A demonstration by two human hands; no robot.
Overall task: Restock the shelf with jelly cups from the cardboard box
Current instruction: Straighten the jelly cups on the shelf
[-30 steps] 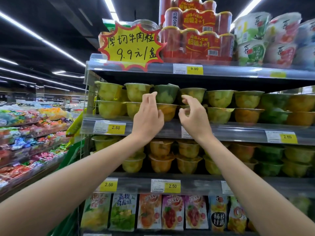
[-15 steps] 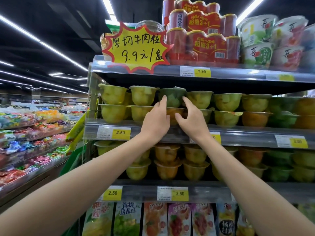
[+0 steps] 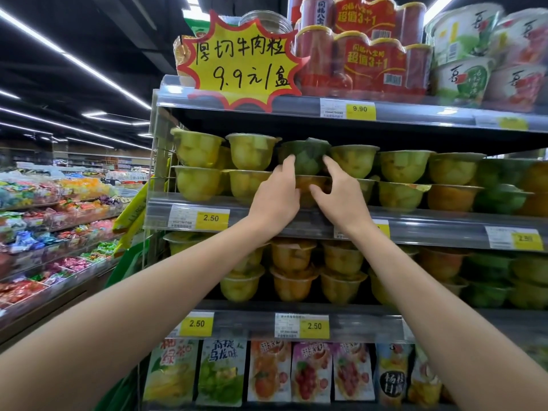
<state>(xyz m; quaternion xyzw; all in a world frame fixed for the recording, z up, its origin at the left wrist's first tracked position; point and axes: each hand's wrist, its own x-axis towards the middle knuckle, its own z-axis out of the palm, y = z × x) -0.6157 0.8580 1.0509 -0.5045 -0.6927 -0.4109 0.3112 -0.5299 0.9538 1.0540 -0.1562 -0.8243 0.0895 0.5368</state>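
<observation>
- L hand (image 3: 275,200) & R hand (image 3: 341,197): fingers spread loose, no tight hold, tips at sides of green jelly cup (image 3: 305,157).
- Green cup sits on orange cup (image 3: 311,185), mid shelf (image 3: 430,225).
- Nudge it straight, softly, so stack won't tip.
- Box not in view.

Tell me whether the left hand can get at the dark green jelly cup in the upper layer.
Likely yes: the left hand is beside the dark green jelly cup, fingertips at its wall, nothing between them.
</observation>
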